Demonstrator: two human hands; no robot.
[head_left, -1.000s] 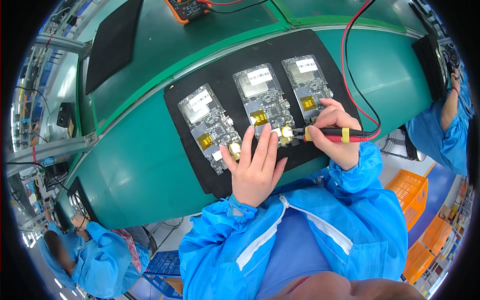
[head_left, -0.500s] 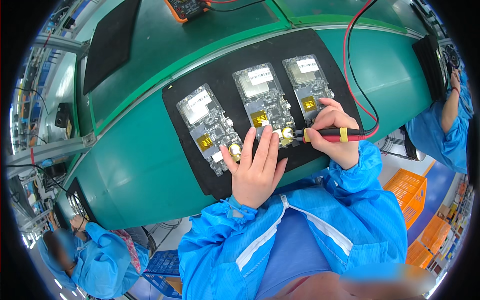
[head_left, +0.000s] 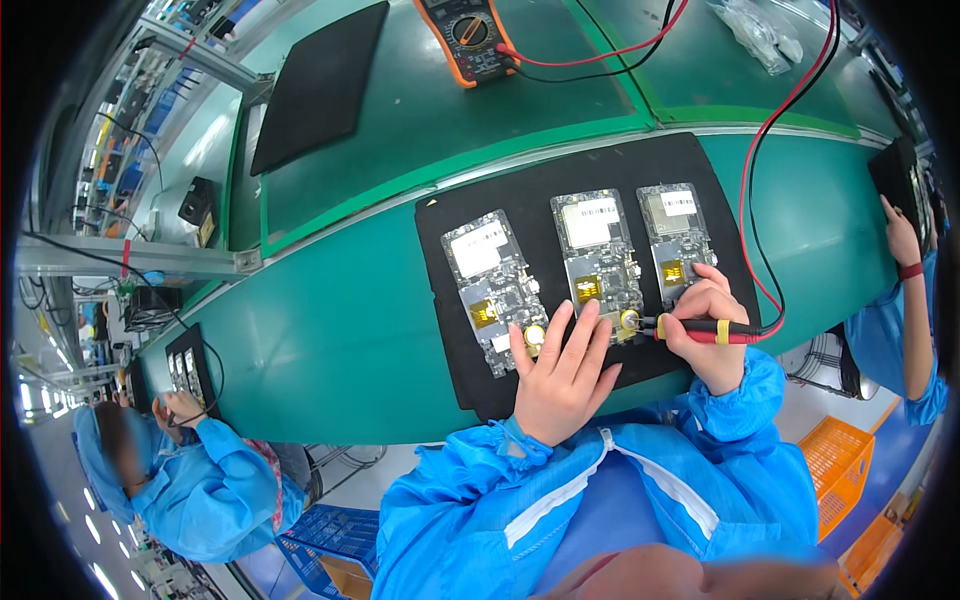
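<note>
Three circuit boards lie on a black mat (head_left: pixel 441 300): a left board (head_left: pixel 505 262), a middle board (head_left: pixel 604 262) and a right board (head_left: pixel 686 238). My right hand (head_left: pixel 716 345) pinches a pair of test probes (head_left: pixel 722 331), one black and one red, held side by side. Their tips are at the round coin cell (head_left: pixel 629 320) on the middle board's near end; exact contact is too small to tell. My left hand (head_left: pixel 562 388) rests flat with fingers spread across the near ends of the left and middle boards, beside the left board's coin cell (head_left: pixel 534 336).
An orange-edged multimeter (head_left: pixel 470 35) lies beyond the green-taped ledge. Red and black leads (head_left: pixel 748 200) run down the right side. A second black mat (head_left: pixel 322 85) and a plastic bag (head_left: pixel 757 36) lie farther back. Co-workers in blue sit at both sides; an orange crate (head_left: pixel 833 465) stands lower right.
The view has shifted, so the bench sits lower and farther right and more of the multimeter shows. Both hands and the probes keep about the same places on the boards.
</note>
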